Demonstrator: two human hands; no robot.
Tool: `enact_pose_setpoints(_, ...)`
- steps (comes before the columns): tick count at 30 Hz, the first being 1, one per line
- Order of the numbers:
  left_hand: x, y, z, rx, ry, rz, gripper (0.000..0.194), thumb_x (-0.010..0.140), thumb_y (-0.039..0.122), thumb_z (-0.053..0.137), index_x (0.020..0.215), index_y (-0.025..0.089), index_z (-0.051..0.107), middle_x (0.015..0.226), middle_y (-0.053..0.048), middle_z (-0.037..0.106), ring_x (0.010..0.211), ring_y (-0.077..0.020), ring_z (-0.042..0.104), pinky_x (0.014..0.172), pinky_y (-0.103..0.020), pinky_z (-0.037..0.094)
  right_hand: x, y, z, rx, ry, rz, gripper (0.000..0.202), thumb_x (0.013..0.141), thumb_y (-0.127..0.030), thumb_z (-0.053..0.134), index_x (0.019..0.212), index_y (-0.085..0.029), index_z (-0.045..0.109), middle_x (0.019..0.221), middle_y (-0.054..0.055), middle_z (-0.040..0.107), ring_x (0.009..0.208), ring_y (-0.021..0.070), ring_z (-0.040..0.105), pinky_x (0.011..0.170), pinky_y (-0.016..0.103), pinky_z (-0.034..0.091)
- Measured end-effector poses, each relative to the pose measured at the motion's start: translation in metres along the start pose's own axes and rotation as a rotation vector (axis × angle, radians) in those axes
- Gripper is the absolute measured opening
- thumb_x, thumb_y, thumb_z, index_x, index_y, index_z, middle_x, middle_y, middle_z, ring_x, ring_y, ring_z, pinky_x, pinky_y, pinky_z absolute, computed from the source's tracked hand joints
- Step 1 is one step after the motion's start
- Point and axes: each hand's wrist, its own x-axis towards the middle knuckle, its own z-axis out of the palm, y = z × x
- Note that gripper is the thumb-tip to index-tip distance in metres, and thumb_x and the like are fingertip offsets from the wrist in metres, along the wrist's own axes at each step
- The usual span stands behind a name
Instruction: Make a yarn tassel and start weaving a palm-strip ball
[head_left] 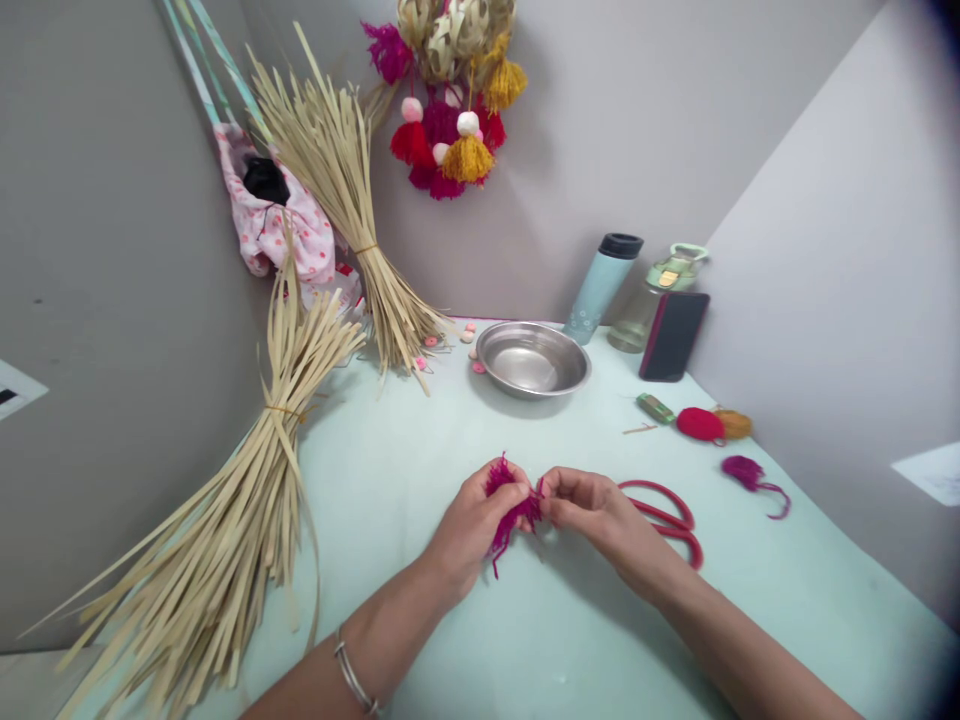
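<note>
Gripping a shaggy magenta yarn bundle point(508, 523) between thumb and fingers, the left hand point(480, 510) meets the right hand point(592, 505), whose closed fingertips pinch strands at the bundle's edge, over the pale green tabletop point(405, 450); red looped scissor handles point(696, 550) lie beside the right hand, and a round stainless-steel bowl point(534, 370) stands beyond both hands

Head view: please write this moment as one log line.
left hand: holds magenta yarn | right hand: pinches the same yarn's edge | red-handled scissors: beside right hand | metal bowl: beyond both hands
</note>
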Motion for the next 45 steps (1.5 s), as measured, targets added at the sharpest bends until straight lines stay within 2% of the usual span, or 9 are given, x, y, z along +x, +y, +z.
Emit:
enact_pose_setpoints(4, -0.001, 0.001, -0.001, -0.064, -0.045, -0.002, 0.011, 0.082, 0.025, 0.059, 0.079, 0.016, 0.053, 0.071, 0.002, 0.054, 0.058, -0.0074, 0.048, 0.063, -0.022, 0.041, 0.000, 0.001, -0.001, 0.046, -0.030, -0.020, 0.010, 0.082, -0.026, 0.061, 0.075, -0.019, 0.059, 0.071, 0.001, 0.067, 0.070, 0.0158, 0.058, 0.070, 0.028, 0.042)
enact_pose_setpoints(9, -0.002, 0.002, -0.002, -0.126, -0.061, 0.040, 0.012, 0.085, 0.025, 0.059, 0.081, 0.016, 0.053, 0.088, -0.003, 0.061, 0.061, -0.0067, 0.048, 0.067, -0.023, 0.044, 0.000, 0.000, 0.002, 0.061, -0.021, -0.037, 0.013, 0.082, -0.029, 0.063, 0.075, -0.018, 0.060, 0.074, 0.000, 0.066, 0.070, 0.0138, 0.056, 0.070, 0.027, 0.041)
enact_pose_setpoints(12, -0.002, 0.003, -0.002, -0.086, -0.010, 0.051, 0.014, 0.085, 0.027, 0.061, 0.079, 0.016, 0.054, 0.105, -0.006, 0.061, 0.069, -0.0078, 0.053, 0.071, -0.023, 0.045, 0.001, 0.003, 0.002, 0.020, 0.006, -0.027, 0.017, 0.081, -0.032, 0.064, 0.073, -0.018, 0.058, 0.072, -0.001, 0.062, 0.068, 0.0141, 0.055, 0.068, 0.027, 0.040)
enact_pose_setpoints(14, -0.001, 0.002, -0.002, -0.045, 0.051, 0.057, 0.014, 0.084, 0.028, 0.062, 0.080, 0.016, 0.056, 0.104, -0.005, 0.060, 0.069, -0.0076, 0.053, 0.070, -0.022, 0.045, 0.002, 0.006, -0.001, -0.044, 0.100, -0.035, 0.017, 0.081, -0.035, 0.064, 0.078, -0.020, 0.057, 0.074, -0.001, 0.061, 0.069, 0.0153, 0.054, 0.067, 0.028, 0.041)
enact_pose_setpoints(18, 0.000, -0.001, -0.001, 0.008, 0.104, 0.078, 0.015, 0.082, 0.030, 0.064, 0.080, 0.017, 0.054, 0.077, 0.002, 0.053, 0.064, -0.0080, 0.051, 0.066, -0.021, 0.044, 0.002, 0.008, -0.009, -0.242, 0.348, -0.120, 0.023, 0.084, -0.042, 0.060, 0.097, -0.023, 0.057, 0.083, 0.001, 0.060, 0.075, 0.0181, 0.055, 0.067, 0.030, 0.041)
enact_pose_setpoints(21, -0.001, -0.002, 0.001, 0.037, 0.086, 0.070, 0.017, 0.081, 0.031, 0.064, 0.079, 0.018, 0.054, 0.075, 0.003, 0.052, 0.064, -0.0088, 0.051, 0.066, -0.022, 0.045, 0.000, 0.006, -0.010, -0.304, 0.226, -0.154, 0.024, 0.086, -0.044, 0.059, 0.097, -0.023, 0.056, 0.086, 0.002, 0.061, 0.080, 0.0192, 0.056, 0.071, 0.030, 0.042)
enact_pose_setpoints(25, -0.002, -0.004, 0.002, 0.081, 0.056, 0.037, 0.018, 0.080, 0.032, 0.064, 0.077, 0.018, 0.053, 0.070, 0.003, 0.052, 0.061, -0.0087, 0.050, 0.063, -0.022, 0.042, -0.002, 0.003, -0.006, -0.299, 0.056, -0.188, 0.023, 0.090, -0.040, 0.058, 0.079, -0.020, 0.059, 0.078, 0.001, 0.061, 0.077, 0.0179, 0.057, 0.073, 0.029, 0.043)
enact_pose_setpoints(36, -0.001, -0.006, 0.001, 0.121, 0.002, -0.005, 0.014, 0.083, 0.031, 0.058, 0.080, 0.018, 0.052, 0.062, 0.004, 0.051, 0.057, -0.0101, 0.051, 0.061, -0.023, 0.039, -0.001, 0.002, -0.008, -0.345, 0.164, -0.170, 0.020, 0.086, -0.038, 0.060, 0.076, -0.020, 0.061, 0.075, 0.001, 0.061, 0.071, 0.0168, 0.054, 0.066, 0.028, 0.041)
enact_pose_setpoints(45, -0.001, -0.005, 0.000, 0.087, -0.019, 0.001, 0.018, 0.083, 0.033, 0.062, 0.080, 0.018, 0.053, 0.069, 0.003, 0.052, 0.060, -0.0091, 0.051, 0.063, -0.022, 0.040, -0.001, 0.004, -0.007, -0.318, 0.143, -0.131, 0.013, 0.083, -0.029, 0.058, 0.075, -0.020, 0.058, 0.070, -0.001, 0.060, 0.069, 0.0157, 0.053, 0.067, 0.028, 0.042)
